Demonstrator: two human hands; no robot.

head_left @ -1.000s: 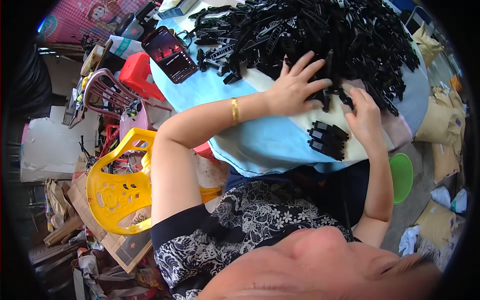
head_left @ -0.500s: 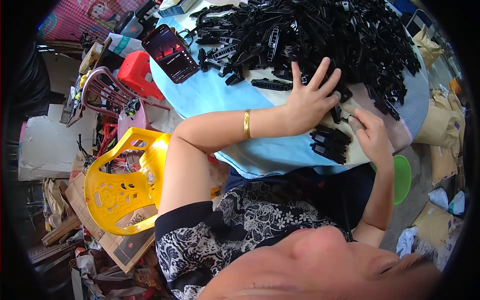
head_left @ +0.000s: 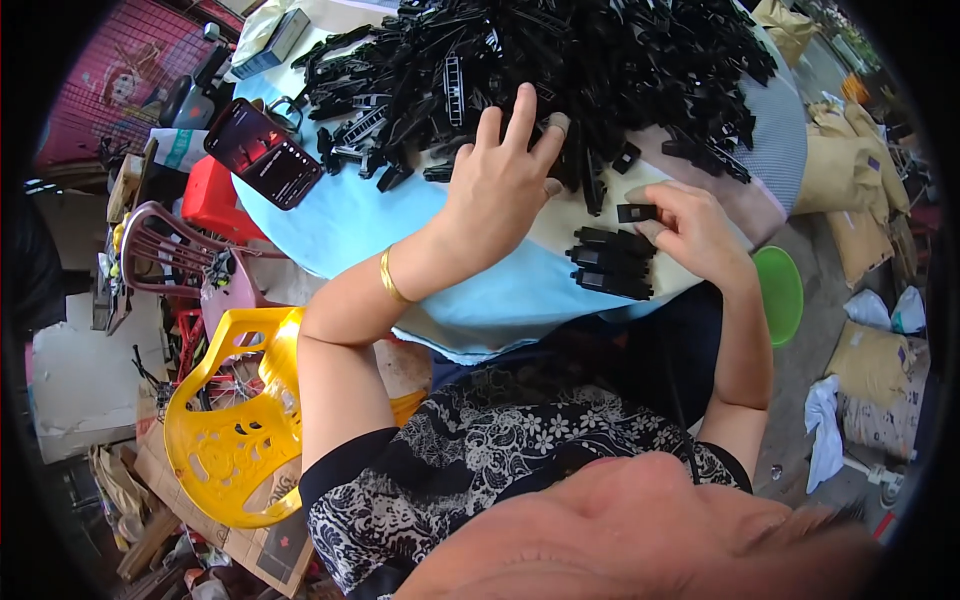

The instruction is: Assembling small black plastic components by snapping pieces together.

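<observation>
Pinching a small black plastic piece (head_left: 634, 213) between thumb and fingertips, the right hand (head_left: 690, 228) is bent inward near the front edge of a cloth-covered counter (head_left: 775, 165). The piece is blocky and matt, with a paler square patch on its face. The left hand (head_left: 508, 165) is spread, its fingers reaching over the near edge of a tangled pile (head_left: 560, 50) of black plastic parts; whether the fingertips press on them cannot be told. Many parts in the pile are long and narrow with hard glints, and one ladder-like strip (head_left: 454, 90) has a row of crossbars. The cloth (head_left: 350, 235) is soft and slightly rumpled, pale blue beside cream and dusty pink, with a finely patterned grey stretch at the right.

Lines of light text show on the lit screen of a smartphone (head_left: 263, 155), too small to read. Dark printing marks a brown cardboard sheet (head_left: 225, 525) beside a glossy yellow plastic chair (head_left: 235, 450) with a cut-out back.

The pinched piece sits at the right hand's left side, just above a neat cluster (head_left: 612, 265) of similar black pieces lying side by side.
</observation>
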